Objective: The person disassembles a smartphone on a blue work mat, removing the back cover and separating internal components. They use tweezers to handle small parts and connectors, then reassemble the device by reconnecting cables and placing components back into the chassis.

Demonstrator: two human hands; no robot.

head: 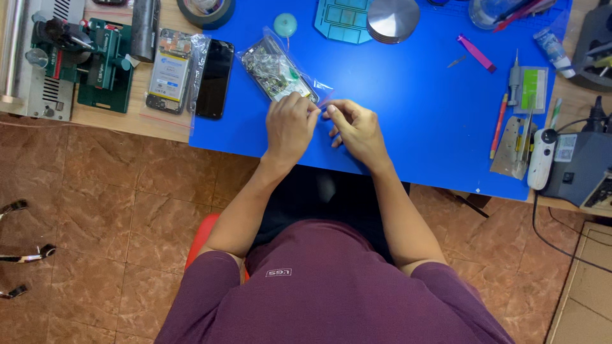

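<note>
left hand [289,125]: on the blue mat [408,108], fingers curled, pinching the near end of the clear zip bag [278,72] at its red seal strip.
right hand [357,129]: just right of the left hand, thumb and forefinger closed on the same bag edge; other fingers tucked under. Fingertips of both hands nearly meet.
grip: both closed on the bag mouth. Can't tell if the seal is parted.
zip bag: runs up-left from the grip, flat on the mat, tilted. Holds phone parts, a board with green and metallic bits; detail too small to read.
beyond the grip: small round teal disc [285,25] past the bag's far end; teal gridded tray [342,20] and round grey metal plate [393,19] further right of it, at the mat's far edge.
left of grip: black phone [214,78] at the mat's left edge, lying face-up; beside it an opened phone body in another clear bag [171,70] on the wooden bench; green fixture tool [102,60] further left.
right of grip: well apart, pink flat pry strip [476,53], orange pen-like tool [498,125], metal tweezers and stand [519,137], white handheld device [542,158].
near side: maroon shirt [325,286], forearms reach up from it to the grip.
</note>
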